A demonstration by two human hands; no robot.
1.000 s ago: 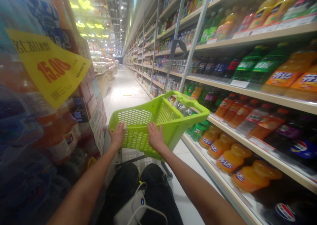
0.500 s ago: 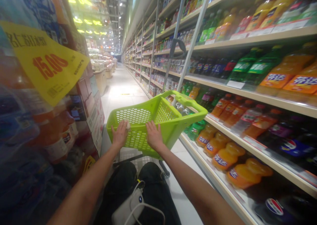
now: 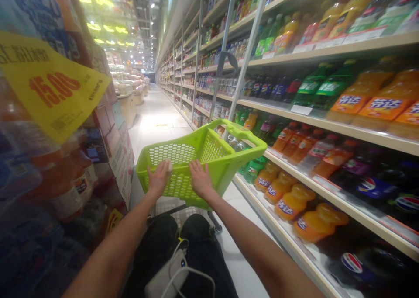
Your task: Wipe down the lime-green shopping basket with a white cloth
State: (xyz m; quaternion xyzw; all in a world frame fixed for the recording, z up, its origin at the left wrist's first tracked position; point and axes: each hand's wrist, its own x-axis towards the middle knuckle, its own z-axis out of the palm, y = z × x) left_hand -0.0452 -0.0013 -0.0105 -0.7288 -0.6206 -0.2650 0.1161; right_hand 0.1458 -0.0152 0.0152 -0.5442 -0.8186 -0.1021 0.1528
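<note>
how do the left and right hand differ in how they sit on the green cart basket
The left hand rests near the corner of the lime green perforated plastic basket and presses a small white thing under its fingers; the right hand sits nearer the middle, flat and empty. Both rest palm-down on the near rim.

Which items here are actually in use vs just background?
In use:
left hand on the cart's near rim
right hand on the same rim
green cart

Background:
orange soda bottles
yellow price sign
drink shelves
</note>
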